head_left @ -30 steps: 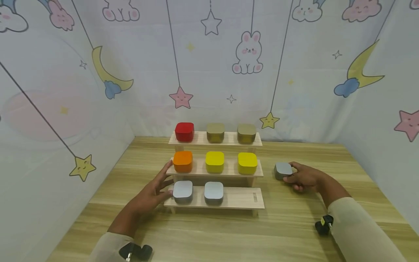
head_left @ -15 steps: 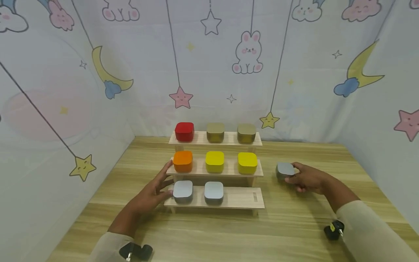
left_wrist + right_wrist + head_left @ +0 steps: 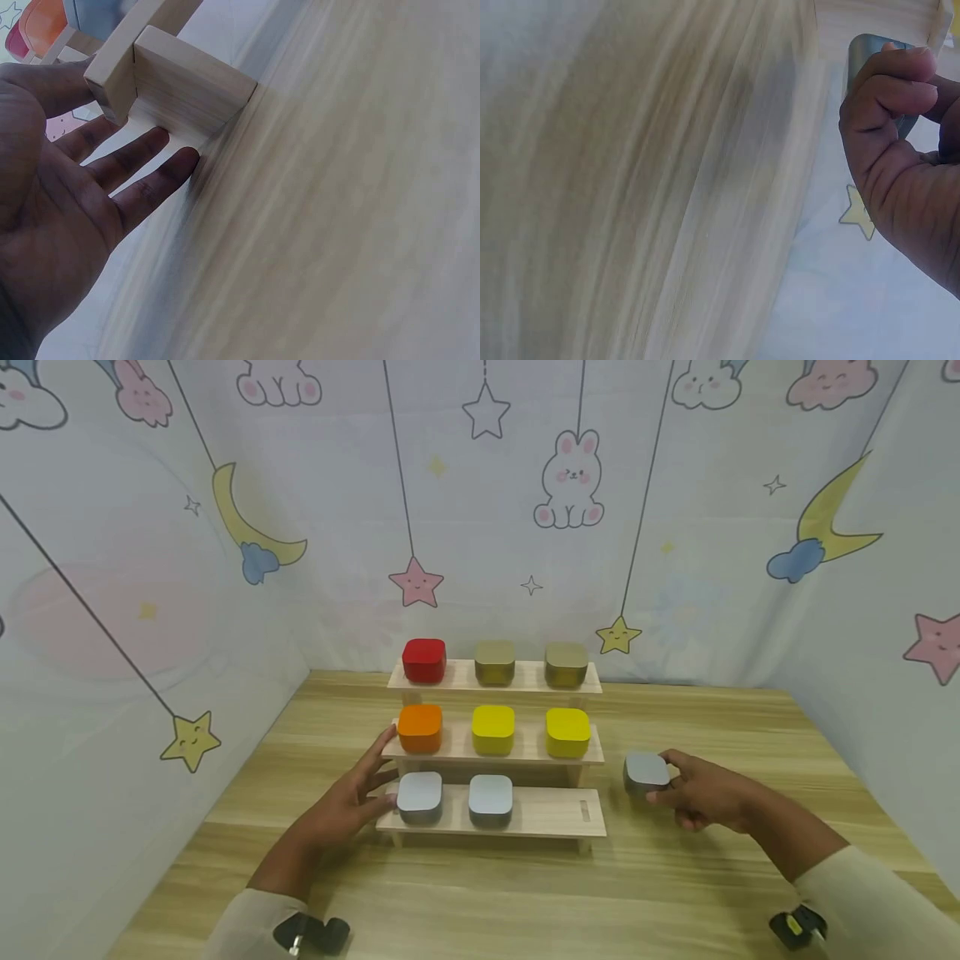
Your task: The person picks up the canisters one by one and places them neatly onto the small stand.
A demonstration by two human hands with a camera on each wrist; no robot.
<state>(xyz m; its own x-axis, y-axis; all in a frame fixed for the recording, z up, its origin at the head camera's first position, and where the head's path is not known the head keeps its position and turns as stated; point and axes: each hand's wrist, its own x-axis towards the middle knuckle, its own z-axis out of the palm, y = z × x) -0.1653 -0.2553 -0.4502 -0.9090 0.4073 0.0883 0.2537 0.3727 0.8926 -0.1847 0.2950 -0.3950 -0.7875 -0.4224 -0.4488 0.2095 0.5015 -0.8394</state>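
Note:
My right hand point(image 3: 708, 792) pinches a grey rounded-square block point(image 3: 646, 772) to the right of a three-step wooden rack point(image 3: 551, 811). In the right wrist view the curled fingers point(image 3: 889, 97) hide much of that block. My left hand point(image 3: 347, 803) is at the rack's left end, fingers spread and fairly straight, thumb at the lowest shelf. Two similar grey blocks, a left one point(image 3: 420, 795) and a middle one point(image 3: 491, 798), sit on this shelf, its right part bare. The left wrist view shows the fingers beside a rack leg point(image 3: 187, 79).
The middle shelf carries an orange block point(image 3: 420, 728) and two yellow ones point(image 3: 492, 729). Above them stand a red block point(image 3: 424, 661) and two olive ones point(image 3: 494, 662). The rack stands on a wood-grain table point(image 3: 487, 902), with printed cloth walls point(image 3: 480, 527) around it.
My right hand, holding the grey block, first shifted slightly right, then came nearer and a little left. My left hand and the blocks on the rack stay in place.

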